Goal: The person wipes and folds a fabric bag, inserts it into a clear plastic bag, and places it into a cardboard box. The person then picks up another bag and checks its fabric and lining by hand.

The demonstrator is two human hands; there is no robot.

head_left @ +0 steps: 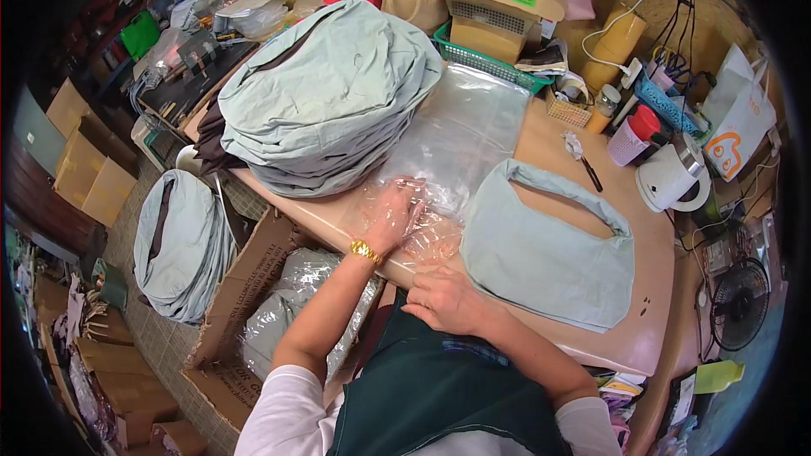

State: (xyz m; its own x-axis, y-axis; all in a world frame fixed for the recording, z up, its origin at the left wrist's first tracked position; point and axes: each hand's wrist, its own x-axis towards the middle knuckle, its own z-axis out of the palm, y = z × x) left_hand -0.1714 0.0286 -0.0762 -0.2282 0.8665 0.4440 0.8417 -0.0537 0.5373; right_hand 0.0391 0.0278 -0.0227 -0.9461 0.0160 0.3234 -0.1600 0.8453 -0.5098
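Note:
My left hand (395, 211) reaches into or under a crinkled clear plastic bag (432, 235) at the table's front edge; film covers its fingers, so their grip is hard to make out. Close to the bag's lower edge is my right hand (443, 295), fingers curled together, and what they hold, if anything, is hidden. Flat clear plastic bags (473, 122) lie behind. A pale green fabric bag (549, 262) with a looped handle lies flat on the right. At the back left rises a large stack of similar fabric bags (329, 93).
Below the table's left edge, a cardboard box (245, 304) holds plastic-wrapped items. More fabric bags (182, 245) stand beyond it. A black pen-like tool (591, 171), a white kettle (672, 176), a green basket (490, 63) and a fan (740, 304) are at the right and back.

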